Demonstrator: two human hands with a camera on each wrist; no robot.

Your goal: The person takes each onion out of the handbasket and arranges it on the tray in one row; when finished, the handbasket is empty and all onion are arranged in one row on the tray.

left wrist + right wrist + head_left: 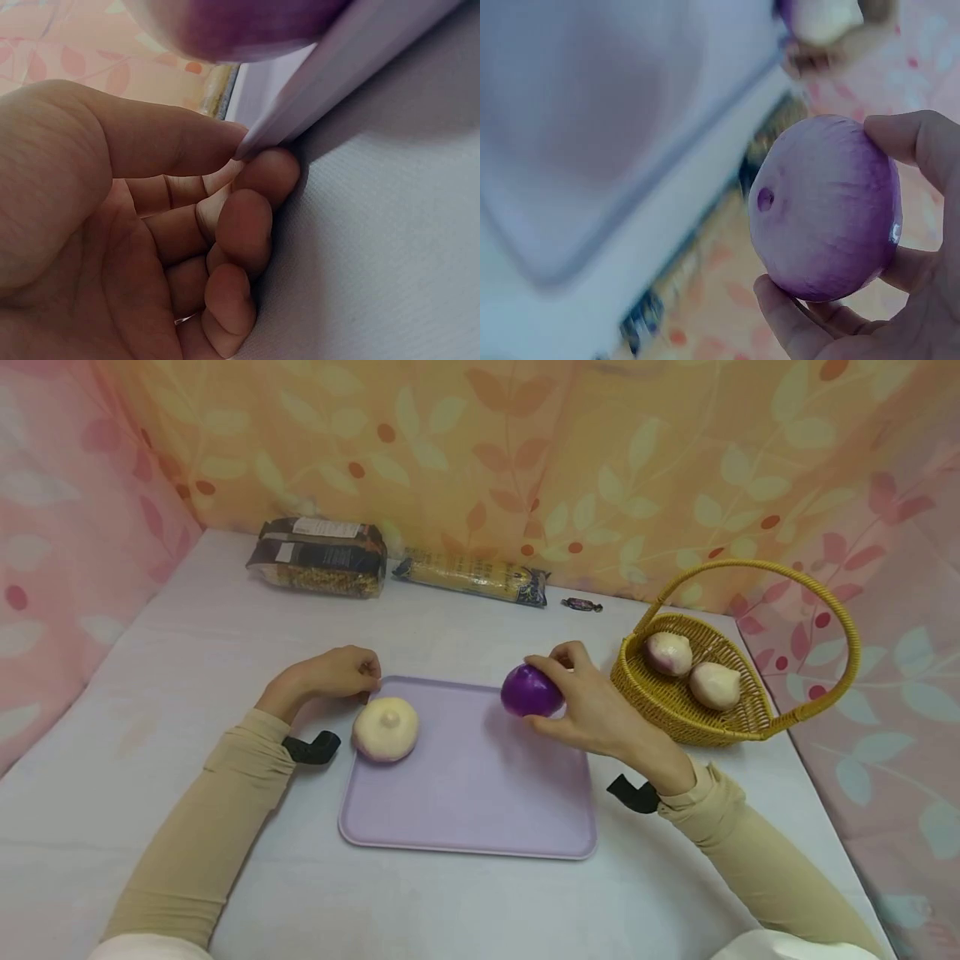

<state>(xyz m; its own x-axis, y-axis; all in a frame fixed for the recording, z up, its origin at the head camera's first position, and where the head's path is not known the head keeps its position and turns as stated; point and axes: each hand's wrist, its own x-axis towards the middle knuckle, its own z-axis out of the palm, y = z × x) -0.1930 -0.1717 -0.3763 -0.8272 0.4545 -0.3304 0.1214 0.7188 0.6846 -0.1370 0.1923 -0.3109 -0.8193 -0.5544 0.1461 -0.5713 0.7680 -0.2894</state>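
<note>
My left hand [334, 672] is at the far left corner of a lilac tray [465, 793], pinching its rim between thumb and forefinger, as the left wrist view shows. A white onion [387, 730] with a purple underside lies on the tray near that hand. My right hand [592, 706] grips a purple onion [531, 692] by its sides, over the tray's far right part. In the right wrist view the held onion [829, 210] shows a small round dimple, and thumb and fingers curve round it.
A yellow wicker basket [637, 710] with a tall handle stands right of the tray, holding two whitish onions [715, 686]. Along the back lie a dark pasta bag [321, 558], a long yellow spaghetti pack [472, 578] and a small wrapped candy [582, 605]. Patterned curtains surround the table.
</note>
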